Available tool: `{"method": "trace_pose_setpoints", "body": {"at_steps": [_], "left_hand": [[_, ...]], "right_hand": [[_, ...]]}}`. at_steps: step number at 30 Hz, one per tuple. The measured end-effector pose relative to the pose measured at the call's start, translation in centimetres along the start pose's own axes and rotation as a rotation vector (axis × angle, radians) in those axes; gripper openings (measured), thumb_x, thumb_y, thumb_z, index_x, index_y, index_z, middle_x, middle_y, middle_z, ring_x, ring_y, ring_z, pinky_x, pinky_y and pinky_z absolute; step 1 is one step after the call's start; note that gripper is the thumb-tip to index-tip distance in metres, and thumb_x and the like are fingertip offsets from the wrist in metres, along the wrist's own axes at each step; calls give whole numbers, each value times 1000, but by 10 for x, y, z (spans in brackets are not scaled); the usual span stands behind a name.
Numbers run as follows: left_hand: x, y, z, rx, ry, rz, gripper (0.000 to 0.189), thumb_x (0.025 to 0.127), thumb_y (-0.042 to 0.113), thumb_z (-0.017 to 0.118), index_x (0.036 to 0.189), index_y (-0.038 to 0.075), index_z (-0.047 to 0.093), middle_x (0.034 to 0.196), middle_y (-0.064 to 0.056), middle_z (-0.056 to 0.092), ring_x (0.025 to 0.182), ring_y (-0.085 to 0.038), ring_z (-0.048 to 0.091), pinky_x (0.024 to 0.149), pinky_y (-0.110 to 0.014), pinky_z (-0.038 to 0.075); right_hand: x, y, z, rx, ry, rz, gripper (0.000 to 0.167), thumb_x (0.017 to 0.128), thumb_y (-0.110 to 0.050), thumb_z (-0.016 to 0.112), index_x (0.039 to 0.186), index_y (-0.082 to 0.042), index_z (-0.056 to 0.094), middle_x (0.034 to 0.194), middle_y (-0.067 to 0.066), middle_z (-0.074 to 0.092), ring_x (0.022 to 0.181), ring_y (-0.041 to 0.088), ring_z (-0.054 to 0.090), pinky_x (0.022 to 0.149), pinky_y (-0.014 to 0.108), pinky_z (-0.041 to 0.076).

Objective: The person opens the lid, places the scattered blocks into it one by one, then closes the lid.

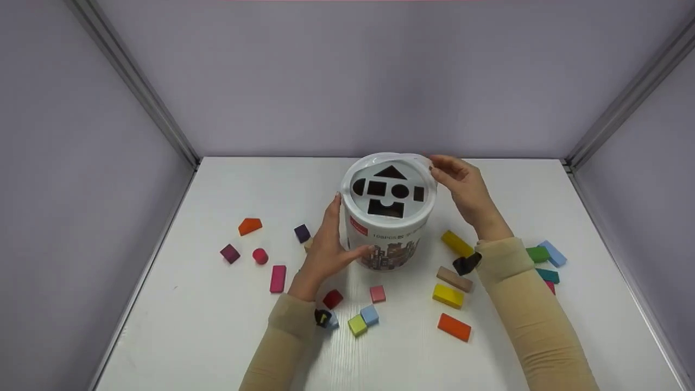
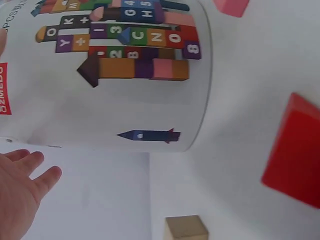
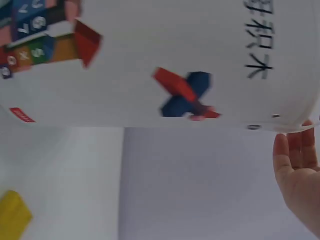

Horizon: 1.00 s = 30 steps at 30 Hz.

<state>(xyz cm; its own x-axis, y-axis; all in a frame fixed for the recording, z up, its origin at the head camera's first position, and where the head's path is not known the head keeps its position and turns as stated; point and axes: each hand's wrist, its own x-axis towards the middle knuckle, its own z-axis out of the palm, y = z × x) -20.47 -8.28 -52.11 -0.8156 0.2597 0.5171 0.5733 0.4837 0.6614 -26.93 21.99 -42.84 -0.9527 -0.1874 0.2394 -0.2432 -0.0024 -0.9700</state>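
A white bucket [image 1: 388,244] with printed block pictures stands upright on the table. Its white lid [image 1: 358,210] has several dark shaped holes. My left hand [image 1: 328,247] is at the bucket's left side, fingers extended along the wall and thumb across the printed front. In the left wrist view, spread fingers [image 2: 47,181] show beside the wall. At the lid's right rear edge, my right hand [image 1: 467,190] pinches the rim with bent fingers and thumb. The right wrist view shows those fingertips [image 3: 281,145] right at the rim, with the bucket wall [image 3: 125,95] close by.
Colored blocks lie around the bucket on the white table [image 1: 179,326]. Left are an orange block [image 1: 250,226] and a pink block [image 1: 277,278]; in front, a red block [image 1: 333,298]; right, yellow [image 1: 448,296] and orange-red [image 1: 454,327] ones. Grey panels [image 1: 380,81] enclose the table.
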Motion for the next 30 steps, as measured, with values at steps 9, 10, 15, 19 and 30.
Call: {"method": "trace_pose_setpoints", "body": {"at_steps": [9,10,15,19,30], "left_hand": [[8,1,-3,35,33,33,120,69,55,84,158,16,13,157,-4,28,141,-22,31,114,-43,31],[9,1,-3,30,33,29,122,67,54,86,158,16,13,156,-4,28,141,-22,31,113,-44,31],[14,0,-6,-8,18,-24,131,61,48,92,159,18,9,156,-4,28,142,-22,29,112,-46,32],[18,-1,-8,-56,-18,-116,137,59,49,93,159,24,3,158,-2,25,144,-20,25,113,-48,30],[32,-6,-9,-174,-6,-175,138,54,48,95,159,24,9,139,-1,41,127,-13,41,110,-44,34]], "right_hand": [[-12,27,4,260,57,147,50,97,-19,64,137,6,49,132,11,52,123,22,50,109,37,38],[-12,29,4,282,63,162,48,96,-20,65,135,5,51,132,10,52,123,22,51,110,38,38],[-10,35,5,348,84,217,36,93,-24,68,124,-5,63,128,9,55,119,22,54,110,37,37],[-7,38,7,381,84,252,32,94,-24,67,121,-7,64,126,7,59,120,22,52,112,37,35],[3,41,16,487,157,336,35,97,-24,64,123,-6,51,111,7,63,95,15,57,91,25,49]]}}
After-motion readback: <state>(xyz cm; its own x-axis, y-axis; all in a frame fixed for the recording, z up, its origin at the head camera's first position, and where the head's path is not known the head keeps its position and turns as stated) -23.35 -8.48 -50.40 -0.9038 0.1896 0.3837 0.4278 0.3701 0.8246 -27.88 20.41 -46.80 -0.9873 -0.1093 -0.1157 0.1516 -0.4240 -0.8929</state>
